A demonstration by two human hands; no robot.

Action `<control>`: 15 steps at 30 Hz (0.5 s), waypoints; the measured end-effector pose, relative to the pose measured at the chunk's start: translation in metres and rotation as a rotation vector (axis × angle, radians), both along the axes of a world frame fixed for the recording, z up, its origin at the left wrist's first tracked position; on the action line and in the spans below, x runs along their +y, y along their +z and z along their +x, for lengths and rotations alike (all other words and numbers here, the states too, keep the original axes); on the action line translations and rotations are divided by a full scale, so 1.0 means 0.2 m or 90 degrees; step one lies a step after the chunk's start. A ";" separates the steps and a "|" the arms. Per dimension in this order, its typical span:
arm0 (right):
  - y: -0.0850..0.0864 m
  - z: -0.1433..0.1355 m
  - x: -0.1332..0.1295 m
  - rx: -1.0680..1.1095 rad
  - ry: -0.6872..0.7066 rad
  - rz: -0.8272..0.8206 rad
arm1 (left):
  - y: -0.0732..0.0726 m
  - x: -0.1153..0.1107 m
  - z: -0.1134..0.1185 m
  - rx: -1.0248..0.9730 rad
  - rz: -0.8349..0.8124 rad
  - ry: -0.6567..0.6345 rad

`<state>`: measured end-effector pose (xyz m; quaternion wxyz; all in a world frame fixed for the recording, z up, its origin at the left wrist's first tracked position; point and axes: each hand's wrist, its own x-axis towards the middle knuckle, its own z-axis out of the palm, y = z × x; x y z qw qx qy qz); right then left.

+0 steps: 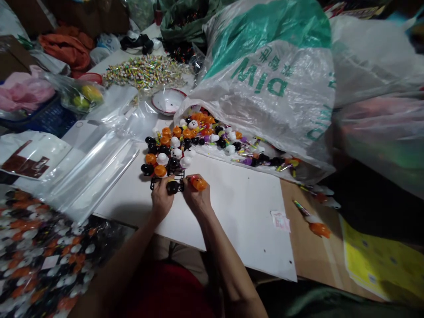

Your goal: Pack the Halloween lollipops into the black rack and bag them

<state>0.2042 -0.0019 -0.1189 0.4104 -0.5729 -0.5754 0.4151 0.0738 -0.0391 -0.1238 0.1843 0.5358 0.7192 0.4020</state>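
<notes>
Rack (179, 175) sits on the white board (232, 194), just ahead of and partly between your hands. Your right hand (198, 198) has fingers closed on the pumpkin (199, 183), orange head showing at the fingertips, red part angled toward the rack. Your left hand (162, 199) bends over the rack's left part, next to the black head (172, 187); can't tell if it grips that, the rack, or neither. Orange, white and black heads (162, 159) crowd just beyond your fingers, back to the bag's (285, 62) mouth.
</notes>
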 end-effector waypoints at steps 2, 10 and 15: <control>0.01 -0.01 0.02 0.002 0.006 0.006 | -0.03 0.00 0.00 0.004 0.017 0.040; 0.04 0.03 0.02 -0.181 0.110 0.091 | -0.03 0.03 0.01 0.188 -0.020 0.065; 0.07 0.00 0.09 -0.284 0.153 0.045 | -0.04 0.07 0.01 0.285 -0.104 0.045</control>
